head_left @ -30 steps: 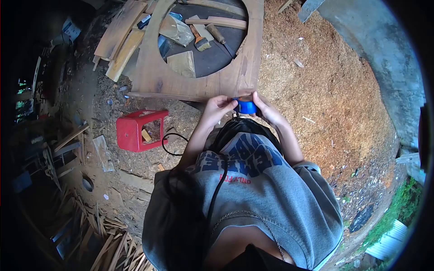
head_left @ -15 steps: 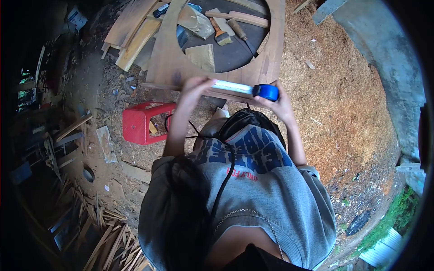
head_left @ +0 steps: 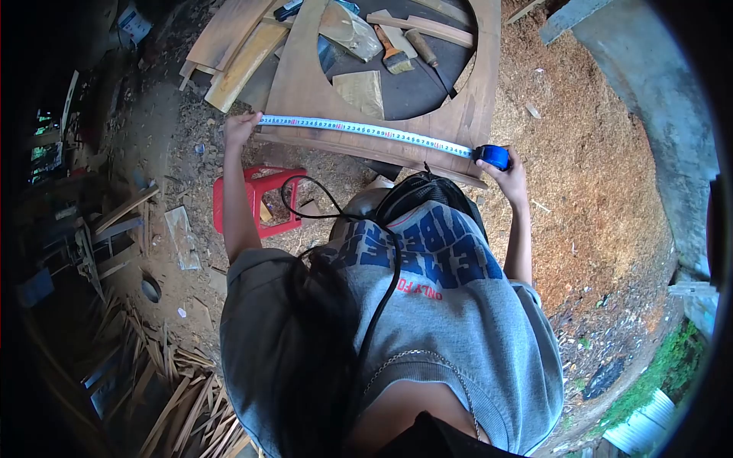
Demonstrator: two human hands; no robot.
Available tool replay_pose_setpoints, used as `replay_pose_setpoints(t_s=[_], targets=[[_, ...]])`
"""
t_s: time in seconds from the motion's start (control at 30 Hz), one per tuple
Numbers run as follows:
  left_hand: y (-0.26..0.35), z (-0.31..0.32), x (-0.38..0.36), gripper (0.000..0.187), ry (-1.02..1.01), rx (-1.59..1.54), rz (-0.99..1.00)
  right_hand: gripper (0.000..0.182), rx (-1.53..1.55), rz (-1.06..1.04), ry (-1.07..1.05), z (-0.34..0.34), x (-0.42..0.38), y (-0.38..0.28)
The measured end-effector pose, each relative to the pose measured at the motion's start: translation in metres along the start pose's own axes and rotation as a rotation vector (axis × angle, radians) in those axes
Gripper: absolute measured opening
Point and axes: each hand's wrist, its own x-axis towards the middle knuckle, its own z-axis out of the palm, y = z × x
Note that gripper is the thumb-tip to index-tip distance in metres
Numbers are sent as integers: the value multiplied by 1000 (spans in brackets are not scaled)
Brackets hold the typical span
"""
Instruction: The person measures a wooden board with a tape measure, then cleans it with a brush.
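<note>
My left hand [head_left: 240,130] pinches the free end of a white tape blade [head_left: 366,130] at the left of the wooden board [head_left: 298,88]. My right hand [head_left: 510,177] is closed around the blue tape measure [head_left: 495,157] just past the board's right side. Stretched between my hands, the blade runs over the near part of the board, slanting slightly down to the right, with its numbers facing up. A large round opening is cut through the board. Within that opening are a paintbrush [head_left: 395,59], a wooden-handled tool [head_left: 424,49] and pieces of wood.
A red plastic stool [head_left: 263,177] stands below my left forearm. Planks [head_left: 248,65] are piled left of the board. Wood shavings [head_left: 588,168] cover the ground at right, beside a concrete slab [head_left: 649,84]. Wood strips [head_left: 183,416] lie heaped at lower left.
My left hand has moved left with the blade's end, drawing out more tape. My right hand and the case have shifted slightly right. The blade now spans the board's width.
</note>
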Motion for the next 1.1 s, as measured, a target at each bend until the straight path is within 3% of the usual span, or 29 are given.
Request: replay_pose_setpoints(t_s=[0.17,0.7,0.83,0.9,0.97,1.1], targets=[[-28,11,4,33,36,43,21,49,27,63,3,-1,-6,1],[-32,14,3,40,0,22,180,52,18,87,12,-5,-13,15],[-19,9,-4,38,-64,-96,163,51,39,79,-23,-5,-14,16],[-10,6,-6,35,-72,-33,82,52,-33,113,-9,-5,-14,23],[-25,7,10,34,-86,64,132,55,-13,99,8,1,-10,45],[-16,5,5,33,-155,-72,65,56,31,125,-12,0,-14,43]])
